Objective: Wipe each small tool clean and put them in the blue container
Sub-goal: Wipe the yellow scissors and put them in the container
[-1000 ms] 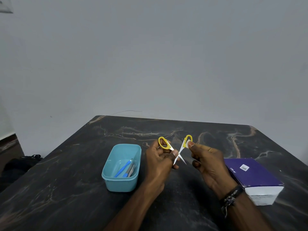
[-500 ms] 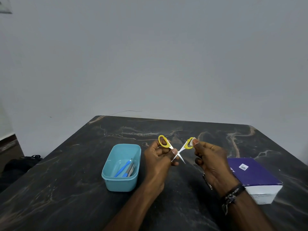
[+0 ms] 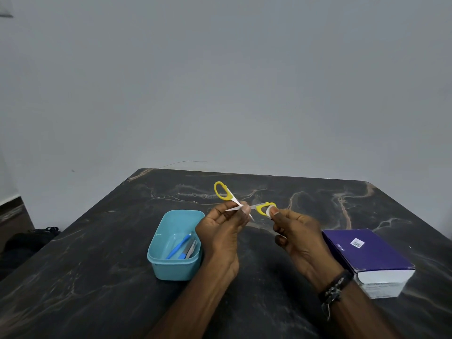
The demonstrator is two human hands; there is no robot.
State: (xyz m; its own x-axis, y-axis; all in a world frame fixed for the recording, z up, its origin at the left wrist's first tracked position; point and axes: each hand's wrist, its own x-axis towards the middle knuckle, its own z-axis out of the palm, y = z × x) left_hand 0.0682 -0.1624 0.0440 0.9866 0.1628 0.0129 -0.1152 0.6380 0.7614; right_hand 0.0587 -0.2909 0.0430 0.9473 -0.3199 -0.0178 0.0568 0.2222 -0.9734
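Small yellow-handled scissors (image 3: 223,192) hang above the dark marble table (image 3: 97,277), blades spread wide apart. My left hand (image 3: 221,231) pinches them at the pivot between thumb and fingers. My right hand (image 3: 297,238) pinches the right handle loop together with a small white wipe (image 3: 268,211). The blue container (image 3: 175,245) stands on the table just left of my left hand. Inside it lie a blue-handled tool (image 3: 178,245) and a couple of grey metal tools (image 3: 190,248).
A purple and white box (image 3: 369,258) lies on the table to the right of my right wrist. A dark bag (image 3: 29,241) sits on the floor at the left, beyond the table edge. A plain grey wall rises behind the table.
The scissors have opened wider: the left handle loop rose and the right loop dropped lower to the right. My right hand moved a little rightward with the wipe.
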